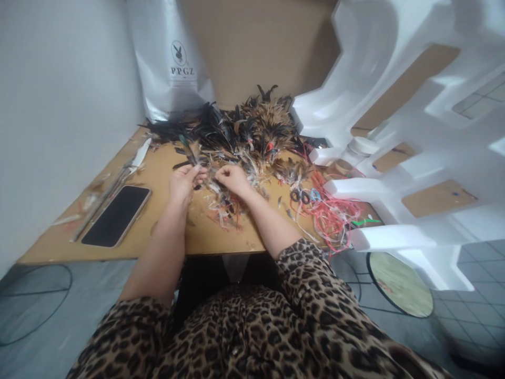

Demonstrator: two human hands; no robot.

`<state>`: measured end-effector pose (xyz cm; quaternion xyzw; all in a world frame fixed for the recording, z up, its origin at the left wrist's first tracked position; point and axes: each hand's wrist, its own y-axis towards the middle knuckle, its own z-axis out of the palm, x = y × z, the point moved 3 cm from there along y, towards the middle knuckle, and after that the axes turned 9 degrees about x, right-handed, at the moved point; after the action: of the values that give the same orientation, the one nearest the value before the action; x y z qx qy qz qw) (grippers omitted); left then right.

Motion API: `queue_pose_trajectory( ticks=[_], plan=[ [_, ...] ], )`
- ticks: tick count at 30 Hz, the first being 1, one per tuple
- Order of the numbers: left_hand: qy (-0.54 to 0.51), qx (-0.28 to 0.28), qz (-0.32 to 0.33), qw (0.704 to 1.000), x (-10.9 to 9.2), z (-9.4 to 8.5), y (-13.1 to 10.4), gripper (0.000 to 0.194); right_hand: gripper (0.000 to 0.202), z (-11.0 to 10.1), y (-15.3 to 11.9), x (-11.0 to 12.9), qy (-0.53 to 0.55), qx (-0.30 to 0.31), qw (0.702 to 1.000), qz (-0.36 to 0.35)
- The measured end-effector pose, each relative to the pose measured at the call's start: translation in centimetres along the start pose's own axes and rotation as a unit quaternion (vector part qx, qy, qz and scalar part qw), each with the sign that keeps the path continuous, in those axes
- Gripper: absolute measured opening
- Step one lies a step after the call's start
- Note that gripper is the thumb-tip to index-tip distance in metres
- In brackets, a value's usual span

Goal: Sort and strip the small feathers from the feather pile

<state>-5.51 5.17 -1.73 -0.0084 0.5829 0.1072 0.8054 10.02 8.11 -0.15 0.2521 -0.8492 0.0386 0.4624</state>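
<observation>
Feathers (244, 131) lie heaped at twelve o'clock on the surface (165, 231); the left hand (182, 183) pinches a dark feather (188, 151), the right hand (233, 180) is curled over scraps (226, 202), apparently sorting, and the next pick wants a delicate pinch.

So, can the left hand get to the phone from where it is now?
Probably yes. The phone lies face up on the board, on the left hand's own side, with bare wood between them. The hand seems to pinch a feather, so it may need to drop that first.
</observation>
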Motion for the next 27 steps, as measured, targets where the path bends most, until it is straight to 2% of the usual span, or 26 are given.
queue_pose_trajectory(
  ticks=[2, 6, 9, 12, 16, 21, 25, 27],
  plan=[
    [-0.017, -0.028, 0.008, 0.999, -0.2, -0.3, 0.1, 0.017, 0.016, 0.0, -0.4, 0.4, -0.112, 0.035, 0.993, 0.013],
    [-0.038, -0.042, 0.015, 0.998, -0.2, -0.5, 0.1, 0.013, 0.019, 0.4, -1.1, 1.4, -0.265, 0.085, 0.959, 0.044],
    [-0.047, -0.046, 0.016, 0.998, -0.1, -0.6, 0.2, 0.01, 0.022, 0.8, -1.3, 1.8, -0.33, 0.106, 0.936, 0.063],
    [-0.044, -0.052, 0.013, 0.998, 0.0, -0.6, 0.2, 0.009, 0.024, 0.9, -1.2, 1.6, -0.344, 0.107, 0.93, 0.079],
    [-0.046, -0.048, 0.014, 0.998, 0.2, -0.7, 0.3, 0.009, 0.022, 0.2, -0.9, 0.7, -0.285, 0.066, 0.953, 0.085],
    [-0.042, -0.042, 0.006, 0.998, 0.5, -0.8, 0.3, 0.011, 0.018, -0.1, -0.1, -1.2, -0.09, 0.034, 0.992, 0.078],
    [-0.029, -0.018, -0.014, 0.999, 0.7, -0.5, 0.2, 0.014, 0.02, 0.1, 0.4, -2.3, 0.084, 0.008, 0.991, 0.108],
    [-0.026, 0.004, -0.037, 0.999, 0.8, -0.2, 0.1, 0.016, 0.022, 0.2, 0.4, -2.3, 0.134, 0.0, 0.985, 0.107]
  ],
)
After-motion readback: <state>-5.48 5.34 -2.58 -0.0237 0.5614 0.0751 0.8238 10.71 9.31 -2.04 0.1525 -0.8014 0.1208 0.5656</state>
